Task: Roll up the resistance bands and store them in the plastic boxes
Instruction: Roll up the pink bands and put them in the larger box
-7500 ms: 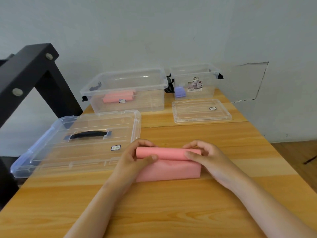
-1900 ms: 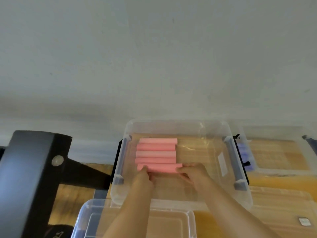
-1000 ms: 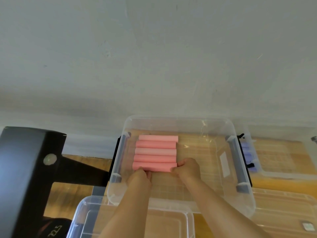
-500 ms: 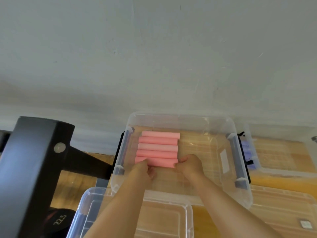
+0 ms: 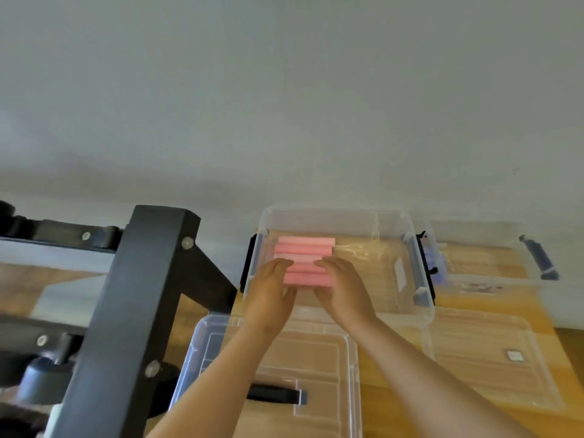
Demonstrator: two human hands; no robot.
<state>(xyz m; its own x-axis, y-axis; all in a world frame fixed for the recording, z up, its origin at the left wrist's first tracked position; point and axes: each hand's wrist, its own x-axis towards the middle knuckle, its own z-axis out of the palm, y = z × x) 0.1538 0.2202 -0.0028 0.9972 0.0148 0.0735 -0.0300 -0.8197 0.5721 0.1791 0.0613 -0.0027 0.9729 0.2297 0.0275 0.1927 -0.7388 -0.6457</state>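
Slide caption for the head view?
Head view: left hand and right hand rest on the row of rolled pink bands inside the open clear box.

place: likely gym corner — black bolted steel rack [image 5: 136, 295] | wooden table [image 5: 505, 298]

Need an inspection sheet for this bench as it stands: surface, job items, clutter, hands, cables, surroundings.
Surface: wooden table, carrying boxes and lids.
Job's things: a row of pink rolled bands lies side by side at the left end of the large clear box. Something purple, likely a band, shows in the small clear box to its right. The large lid with a black handle and the small lid lie off, nearer the person.
Clutter: nothing seen.
Hands: left hand and right hand rest with straight fingers on the nearer rolls, inside the large box.
Cables: nothing seen.
Surroundings: black metal frame at left; plain grey wall behind.
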